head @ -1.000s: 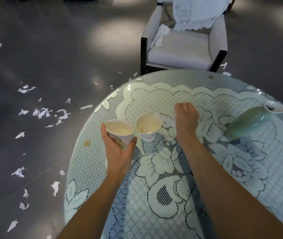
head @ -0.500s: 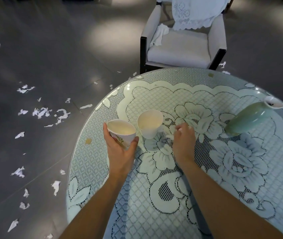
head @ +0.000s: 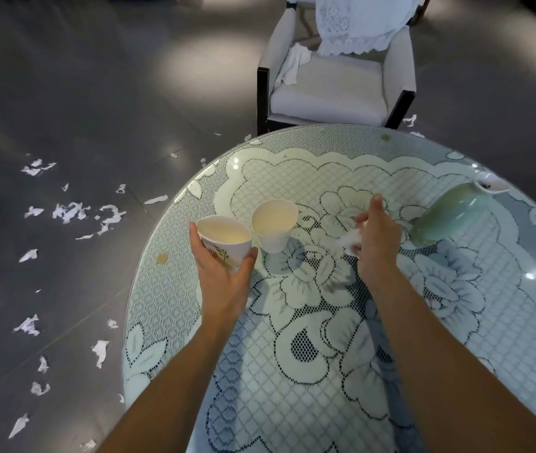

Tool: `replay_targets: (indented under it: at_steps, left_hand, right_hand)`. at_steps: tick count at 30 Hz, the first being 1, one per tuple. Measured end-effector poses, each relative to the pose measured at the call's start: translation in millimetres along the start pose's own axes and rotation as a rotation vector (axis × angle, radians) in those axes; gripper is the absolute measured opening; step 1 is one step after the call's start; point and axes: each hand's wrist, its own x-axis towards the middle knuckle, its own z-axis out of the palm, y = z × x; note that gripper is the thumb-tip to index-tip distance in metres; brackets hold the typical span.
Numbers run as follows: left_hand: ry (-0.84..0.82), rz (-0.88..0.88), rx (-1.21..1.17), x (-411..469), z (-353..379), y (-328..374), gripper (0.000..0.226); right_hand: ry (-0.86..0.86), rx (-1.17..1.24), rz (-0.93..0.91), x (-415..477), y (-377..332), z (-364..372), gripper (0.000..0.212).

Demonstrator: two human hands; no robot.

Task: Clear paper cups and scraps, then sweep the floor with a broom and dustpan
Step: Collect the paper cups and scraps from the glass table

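My left hand [head: 222,276] grips a white paper cup with a leaf print [head: 224,238] just above the table's left edge. A second, plain paper cup [head: 273,225] stands upright on the table right beside it. My right hand [head: 376,238] holds a crumpled white paper scrap [head: 348,238] in its fingers, a little right of the standing cup. Many torn white paper scraps [head: 73,212] lie scattered on the dark floor to the left.
The round glass table [head: 148,289] carries a lace cloth. A green vase [head: 449,214] stands at its right side, close to my right hand. A white armchair [head: 328,89] with a lace throw stands behind the table. More scraps [head: 410,120] lie near the chair.
My right hand pulled back from the table's middle toward the standing cup and now holds a paper scrap. My left hand kept its grip on the printed cup.
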Motion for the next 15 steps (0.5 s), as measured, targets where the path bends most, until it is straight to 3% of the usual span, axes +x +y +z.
replay_targets:
  at_steps: [2, 6, 9, 13, 15]
  left_hand:
    - [0.004, -0.002, -0.003, -3, 1, 1, 0.108]
    - [0.018, -0.015, -0.01, -11, 5, 1, 0.11]
    - [0.015, -0.021, -0.008, -19, 6, 0, 0.11]
    - [0.01, -0.021, 0.012, -28, 7, -1, 0.11]
    - [0.007, -0.015, 0.015, -31, 7, 1, 0.11]
  right_hand:
    - [-0.024, -0.028, 0.006, -1, 10, -8, 0.036]
    - [-0.108, -0.152, -0.034, -2, 35, -21, 0.007]
    - [-0.171, -0.432, -0.259, -13, 59, -26, 0.025]
    - [-0.222, -1.138, -0.592, -21, 90, -37, 0.045]
    - [-0.304, -1.164, -0.67, -22, 98, -42, 0.049]
